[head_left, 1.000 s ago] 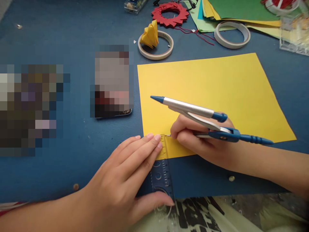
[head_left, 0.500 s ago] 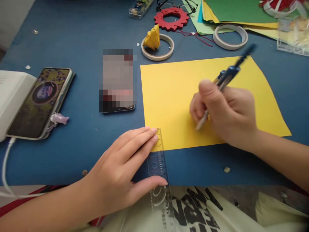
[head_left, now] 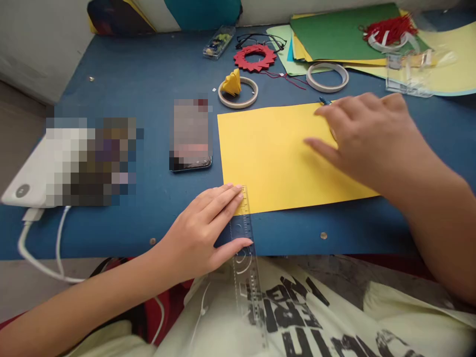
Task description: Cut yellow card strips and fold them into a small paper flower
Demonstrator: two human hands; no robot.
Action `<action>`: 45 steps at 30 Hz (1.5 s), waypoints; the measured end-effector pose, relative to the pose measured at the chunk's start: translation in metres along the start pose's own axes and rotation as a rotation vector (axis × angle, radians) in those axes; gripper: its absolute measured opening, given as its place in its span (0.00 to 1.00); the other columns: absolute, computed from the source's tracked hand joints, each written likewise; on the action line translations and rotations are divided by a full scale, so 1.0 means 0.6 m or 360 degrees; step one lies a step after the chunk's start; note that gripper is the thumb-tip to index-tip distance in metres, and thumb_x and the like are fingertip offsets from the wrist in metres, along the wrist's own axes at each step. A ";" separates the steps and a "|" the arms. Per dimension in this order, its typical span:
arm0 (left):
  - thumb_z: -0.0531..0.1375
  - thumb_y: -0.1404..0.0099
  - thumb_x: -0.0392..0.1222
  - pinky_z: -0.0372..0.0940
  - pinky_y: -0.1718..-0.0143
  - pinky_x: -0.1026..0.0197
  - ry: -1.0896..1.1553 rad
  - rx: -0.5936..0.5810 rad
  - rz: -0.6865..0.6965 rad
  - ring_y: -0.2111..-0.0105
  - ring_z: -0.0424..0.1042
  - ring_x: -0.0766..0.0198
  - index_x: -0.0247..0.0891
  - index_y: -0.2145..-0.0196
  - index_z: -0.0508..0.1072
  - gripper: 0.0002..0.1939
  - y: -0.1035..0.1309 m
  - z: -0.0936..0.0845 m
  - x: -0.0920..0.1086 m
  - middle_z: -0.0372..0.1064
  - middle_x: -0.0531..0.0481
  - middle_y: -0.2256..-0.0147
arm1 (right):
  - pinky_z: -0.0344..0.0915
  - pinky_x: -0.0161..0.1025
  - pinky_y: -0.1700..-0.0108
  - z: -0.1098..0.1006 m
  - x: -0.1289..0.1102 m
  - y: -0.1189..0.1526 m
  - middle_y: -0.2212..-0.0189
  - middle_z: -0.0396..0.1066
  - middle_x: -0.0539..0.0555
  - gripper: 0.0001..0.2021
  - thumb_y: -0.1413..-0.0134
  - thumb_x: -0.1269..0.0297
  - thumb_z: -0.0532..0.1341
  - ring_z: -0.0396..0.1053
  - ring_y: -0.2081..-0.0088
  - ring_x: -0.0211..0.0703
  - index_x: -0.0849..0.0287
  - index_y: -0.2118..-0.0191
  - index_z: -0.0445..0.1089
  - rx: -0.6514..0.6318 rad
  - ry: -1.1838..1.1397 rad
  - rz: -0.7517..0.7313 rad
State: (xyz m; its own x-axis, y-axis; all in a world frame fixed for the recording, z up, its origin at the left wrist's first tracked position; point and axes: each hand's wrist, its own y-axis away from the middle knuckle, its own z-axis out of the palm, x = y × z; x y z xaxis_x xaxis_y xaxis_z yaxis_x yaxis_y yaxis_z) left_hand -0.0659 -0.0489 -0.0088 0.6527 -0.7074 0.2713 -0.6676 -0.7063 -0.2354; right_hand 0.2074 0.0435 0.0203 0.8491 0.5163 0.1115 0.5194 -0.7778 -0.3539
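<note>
A yellow sheet of paper [head_left: 267, 158] lies on the blue table. My left hand [head_left: 208, 228] holds a clear plastic ruler [head_left: 245, 267], its fingertips pressing the ruler's top end onto the sheet's lower left corner. The thumb rests across the ruler farther down, and the lower end extends past the table edge. Over the right part of the sheet, my right hand [head_left: 375, 129] is open, with thumb and fingers apart. A blue end of what looks like a drawing compass [head_left: 325, 100] shows beside its fingers; the rest is mostly hidden behind the hand.
Left of the paper lie a blurred-out phone [head_left: 190, 129] and a white box-like device [head_left: 33, 168] with a cable [head_left: 24, 243]. Behind are two tape rolls [head_left: 327, 90], a yellow folded paper piece [head_left: 232, 83], a red paper ring [head_left: 255, 68], glasses [head_left: 260, 40] and coloured sheets [head_left: 334, 32].
My right hand has opened, let go of the compass and moved up and right. My left hand stays on the ruler. The camera view has shifted, showing more of the table's back.
</note>
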 end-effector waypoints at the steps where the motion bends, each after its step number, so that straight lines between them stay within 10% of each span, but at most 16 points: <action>1: 0.59 0.37 0.47 0.58 0.41 0.47 -0.0010 0.0001 0.0004 0.42 0.59 0.49 0.25 0.43 0.61 0.30 0.000 0.001 0.000 0.61 0.34 0.44 | 0.57 0.50 0.56 -0.003 -0.009 0.018 0.51 0.70 0.62 0.26 0.41 0.47 0.52 0.66 0.51 0.55 0.67 0.53 0.69 -0.0028 0.0019 -0.0268; 5: 0.59 0.37 0.49 0.58 0.41 0.47 -0.0008 -0.0023 -0.0004 0.42 0.59 0.48 0.22 0.45 0.63 0.31 0.000 0.001 0.000 0.61 0.32 0.44 | 0.61 0.49 0.49 -0.017 -0.025 0.085 0.49 0.68 0.59 0.18 0.39 0.57 0.55 0.66 0.49 0.50 0.62 0.48 0.66 -0.0065 0.0014 -0.0936; 12: 0.59 0.37 0.49 0.58 0.41 0.47 -0.0010 -0.0051 -0.0012 0.42 0.59 0.48 0.21 0.45 0.63 0.31 0.000 0.001 -0.001 0.61 0.32 0.44 | 0.59 0.51 0.46 -0.032 -0.014 0.101 0.51 0.69 0.65 0.15 0.37 0.71 0.50 0.66 0.50 0.54 0.70 0.49 0.65 0.0034 0.0338 -0.1158; 25: 0.58 0.37 0.50 0.58 0.42 0.47 -0.0021 -0.0047 -0.0032 0.42 0.59 0.49 0.23 0.44 0.62 0.31 0.001 0.001 0.001 0.61 0.33 0.43 | 0.60 0.49 0.45 -0.011 -0.041 0.086 0.47 0.67 0.58 0.17 0.36 0.66 0.49 0.65 0.48 0.50 0.65 0.47 0.65 0.0123 0.0306 -0.1220; 34: 0.59 0.37 0.50 0.58 0.42 0.48 -0.0006 -0.0018 -0.0012 0.42 0.58 0.50 0.21 0.45 0.63 0.31 0.000 0.004 -0.001 0.61 0.33 0.43 | 0.59 0.44 0.50 0.007 -0.062 0.030 0.72 0.70 0.51 0.07 0.43 0.72 0.58 0.65 0.63 0.40 0.60 0.72 0.67 0.0395 0.0311 -0.1192; 45: 0.58 0.37 0.52 0.60 0.43 0.47 -0.0012 0.0010 -0.0022 0.42 0.60 0.49 0.22 0.45 0.63 0.31 0.001 0.003 0.001 0.62 0.33 0.44 | 0.59 0.42 0.54 0.039 -0.074 -0.037 0.82 0.59 0.49 0.15 0.42 0.75 0.49 0.55 0.74 0.39 0.58 0.79 0.60 0.0298 0.0129 -0.1195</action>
State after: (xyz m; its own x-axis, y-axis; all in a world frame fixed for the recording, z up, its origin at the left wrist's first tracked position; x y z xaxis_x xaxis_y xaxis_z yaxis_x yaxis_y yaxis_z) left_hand -0.0653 -0.0501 -0.0106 0.6646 -0.6976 0.2676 -0.6561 -0.7163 -0.2378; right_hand 0.1560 0.0463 0.0018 0.2841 0.8474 0.4485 0.9394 -0.1525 -0.3070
